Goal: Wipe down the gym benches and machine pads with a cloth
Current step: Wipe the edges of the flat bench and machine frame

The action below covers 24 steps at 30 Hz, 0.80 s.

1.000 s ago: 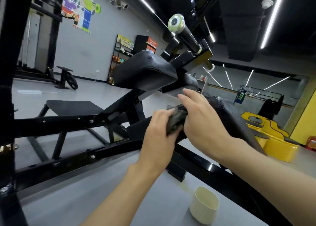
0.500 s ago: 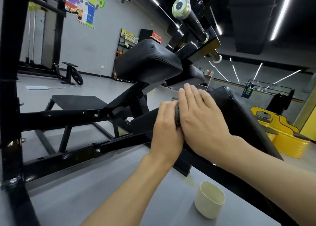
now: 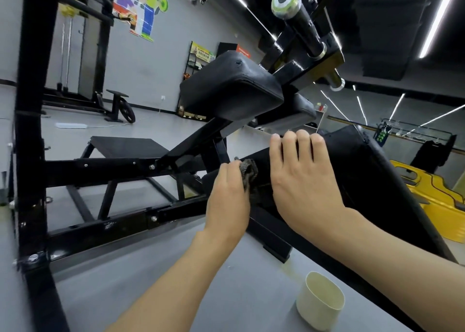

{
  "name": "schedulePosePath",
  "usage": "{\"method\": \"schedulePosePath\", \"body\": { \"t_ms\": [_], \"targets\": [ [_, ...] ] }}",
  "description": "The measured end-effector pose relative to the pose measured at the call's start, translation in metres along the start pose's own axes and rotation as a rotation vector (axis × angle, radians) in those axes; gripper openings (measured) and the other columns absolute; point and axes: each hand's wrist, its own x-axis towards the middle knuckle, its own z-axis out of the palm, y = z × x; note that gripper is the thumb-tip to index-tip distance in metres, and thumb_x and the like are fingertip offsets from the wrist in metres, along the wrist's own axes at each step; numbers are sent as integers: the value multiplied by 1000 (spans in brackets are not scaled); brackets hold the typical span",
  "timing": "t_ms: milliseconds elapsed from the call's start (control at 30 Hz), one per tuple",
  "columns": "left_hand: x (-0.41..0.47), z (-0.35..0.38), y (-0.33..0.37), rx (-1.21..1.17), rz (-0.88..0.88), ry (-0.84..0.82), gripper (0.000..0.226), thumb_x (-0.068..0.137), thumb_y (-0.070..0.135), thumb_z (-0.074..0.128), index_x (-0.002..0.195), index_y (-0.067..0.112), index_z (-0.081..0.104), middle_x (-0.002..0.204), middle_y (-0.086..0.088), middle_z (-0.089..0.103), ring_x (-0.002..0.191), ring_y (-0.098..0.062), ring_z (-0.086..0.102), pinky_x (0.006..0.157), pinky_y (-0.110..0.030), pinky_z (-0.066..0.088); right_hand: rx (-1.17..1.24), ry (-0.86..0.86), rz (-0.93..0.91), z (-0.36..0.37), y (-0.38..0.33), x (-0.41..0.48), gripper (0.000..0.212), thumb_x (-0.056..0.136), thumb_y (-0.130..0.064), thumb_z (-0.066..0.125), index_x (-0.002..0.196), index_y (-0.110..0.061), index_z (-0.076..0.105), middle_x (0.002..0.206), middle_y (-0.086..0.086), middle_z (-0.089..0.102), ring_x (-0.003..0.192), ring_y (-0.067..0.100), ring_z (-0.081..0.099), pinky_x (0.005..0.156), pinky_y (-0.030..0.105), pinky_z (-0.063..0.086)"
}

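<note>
Dark bunched cloth (image 3: pixel 249 174) against slanted black pad (image 3: pixel 372 170), second black pad (image 3: pixel 230 91) above

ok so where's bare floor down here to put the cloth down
Bare floor lies between the left forearm and the cream cup, and more between that forearm and the lower frame rail. It is crowded at the sloped pad, where the left hand, the cloth and the right hand meet.

Viewpoint: one wide-angle camera on the person's head.
Facing: forward and down, along both forearms to the sloped black pad (image 3: pixel 382 180).
Nearness: close; left hand (image 3: pixel 229 195) and right hand (image 3: pixel 299 183) sit mid-frame.
Tilt: the room leans, grey floor (image 3: pixel 125 281) slanting.
</note>
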Motion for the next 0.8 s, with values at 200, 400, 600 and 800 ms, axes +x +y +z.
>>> {"method": "schedulePosePath", "body": {
  "t_ms": [200,400,600,800],
  "targets": [
    [4,5,-48,-13,-286,-23,17,101,5,45,116,11,49,107,-4,49,91,-19,50,76,-27,38,65,3,54,2,-5,1,66,80,-12,18,142,10,26,128,30,39,120,49,38,108,56,23],
    [17,7,-64,-90,-739,34,14,103,6,36,111,5,47,116,-20,54,103,-37,54,79,-38,41,80,-29,37,2,-5,1,74,76,-18,32,143,9,23,131,30,35,122,49,35,109,56,21],
    [30,-2,-37,-200,-920,-57,29,106,20,39,122,1,54,117,-14,63,95,-28,56,76,-32,45,172,-96,20,-4,-1,1,81,67,-19,30,143,10,28,131,31,40,124,49,36,109,53,18],
    [18,-35,67,-334,-525,-189,17,103,26,47,99,12,55,88,0,61,75,-15,52,57,-16,36,371,-287,-147,-40,23,-6,77,93,-23,38,151,9,0,157,30,5,147,43,4,121,49,7]
  ]
}}
